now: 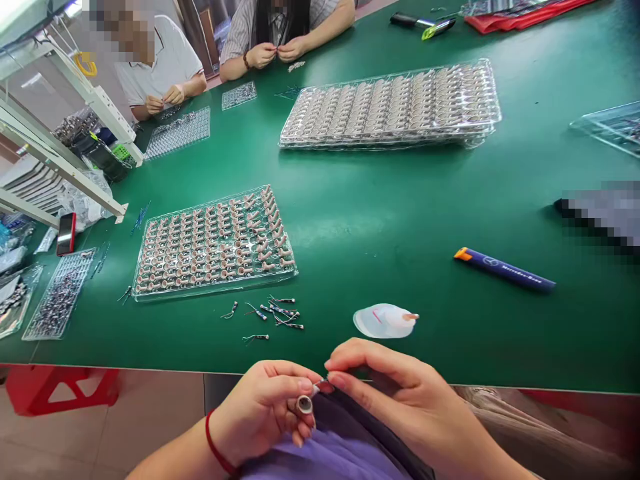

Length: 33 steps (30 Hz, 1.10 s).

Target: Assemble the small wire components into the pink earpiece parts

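Just over the table's near edge, my left hand (257, 413) is closed around a small beige earphone-like housing (305, 404), its round open end facing up. My right hand (400, 393) pinches a tiny dark part (324, 385) with thumb and forefinger. That part meets the housing's narrow end at my left fingertips; whether it sits inside cannot be made out. Beyond my left hand lie several small wired components (285, 313). A clear tray (215, 291) of similar beige housings stands further back. A translucent bottle (385, 321) with a thin tip lies beyond my right hand.
A blue utility knife (505, 269) lies right on the green table (360, 233). Stacked filled trays (390, 110) stand at the back. Left are a small-parts tray (59, 293), a phone (66, 233) and a metal frame (75, 170). Two people (287, 37) work across the table.
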Available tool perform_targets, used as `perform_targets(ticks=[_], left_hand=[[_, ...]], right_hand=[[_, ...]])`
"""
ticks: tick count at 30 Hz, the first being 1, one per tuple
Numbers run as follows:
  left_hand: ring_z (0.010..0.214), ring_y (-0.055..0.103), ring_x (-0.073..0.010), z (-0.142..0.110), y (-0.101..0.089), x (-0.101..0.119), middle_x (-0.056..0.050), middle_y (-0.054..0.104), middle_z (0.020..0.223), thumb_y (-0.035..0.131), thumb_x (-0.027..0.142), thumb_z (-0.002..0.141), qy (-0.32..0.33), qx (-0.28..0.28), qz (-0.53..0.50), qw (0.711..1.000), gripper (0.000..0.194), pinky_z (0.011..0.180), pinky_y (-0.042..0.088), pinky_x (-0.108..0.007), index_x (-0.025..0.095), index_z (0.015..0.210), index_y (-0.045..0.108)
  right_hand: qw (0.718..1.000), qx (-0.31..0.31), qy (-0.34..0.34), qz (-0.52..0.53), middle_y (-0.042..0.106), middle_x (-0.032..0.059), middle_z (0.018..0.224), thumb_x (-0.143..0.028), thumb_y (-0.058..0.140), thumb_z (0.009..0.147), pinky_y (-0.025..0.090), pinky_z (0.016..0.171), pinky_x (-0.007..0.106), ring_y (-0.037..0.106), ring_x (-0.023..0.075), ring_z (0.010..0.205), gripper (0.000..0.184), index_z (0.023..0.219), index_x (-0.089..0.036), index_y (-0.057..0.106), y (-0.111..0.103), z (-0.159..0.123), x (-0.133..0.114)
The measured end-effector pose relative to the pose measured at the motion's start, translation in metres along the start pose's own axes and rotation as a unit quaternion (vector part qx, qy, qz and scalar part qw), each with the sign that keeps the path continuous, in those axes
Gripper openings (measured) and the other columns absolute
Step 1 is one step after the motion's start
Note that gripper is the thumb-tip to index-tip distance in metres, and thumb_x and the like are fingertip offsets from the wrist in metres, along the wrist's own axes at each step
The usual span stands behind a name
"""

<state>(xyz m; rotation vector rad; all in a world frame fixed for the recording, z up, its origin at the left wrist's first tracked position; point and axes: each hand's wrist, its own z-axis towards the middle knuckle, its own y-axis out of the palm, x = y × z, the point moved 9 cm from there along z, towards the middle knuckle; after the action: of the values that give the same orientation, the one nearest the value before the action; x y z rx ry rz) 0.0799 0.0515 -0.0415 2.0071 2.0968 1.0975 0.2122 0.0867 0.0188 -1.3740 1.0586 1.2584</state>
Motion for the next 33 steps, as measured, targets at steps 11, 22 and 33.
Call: perform_targets(ticks=[11,22,33], left_hand=[[0.038,0.05,-0.0067,-0.002,-0.006,0.013,0.002,0.058,0.047,0.085,0.045,0.06,0.096,0.033,0.123,0.987,0.037,0.038,0.039,-0.017,0.011,0.068,0.071],[0.039,0.05,-0.0074,-0.006,-0.004,0.027,0.0,0.06,0.05,0.083,0.049,0.061,0.141,0.063,0.175,0.972,0.039,0.041,0.039,-0.019,0.011,0.067,0.075],[0.039,0.055,-0.0073,-0.006,-0.006,0.023,0.0,0.065,0.056,0.085,0.042,0.062,0.121,0.037,0.131,0.983,0.04,0.038,0.039,-0.017,0.013,0.087,0.076]], right_hand=[[0.99,-0.01,-0.127,-0.053,0.067,0.0003,0.074,-0.012,0.059,0.087,0.053,0.059,0.017,0.065,0.0106,0.064,0.013,0.083,-0.021,0.067,0.003,-0.007,-0.022],[0.966,0.038,-0.226,-0.116,0.067,0.0034,0.079,-0.004,0.059,0.084,0.056,0.06,0.018,0.066,0.0126,0.066,0.024,0.095,-0.024,0.067,0.001,-0.02,-0.042],[0.982,0.036,-0.175,-0.057,0.068,0.0019,0.076,-0.009,0.06,0.086,0.056,0.058,0.016,0.067,0.0115,0.064,0.016,0.088,-0.022,0.068,-0.004,-0.013,-0.034]])
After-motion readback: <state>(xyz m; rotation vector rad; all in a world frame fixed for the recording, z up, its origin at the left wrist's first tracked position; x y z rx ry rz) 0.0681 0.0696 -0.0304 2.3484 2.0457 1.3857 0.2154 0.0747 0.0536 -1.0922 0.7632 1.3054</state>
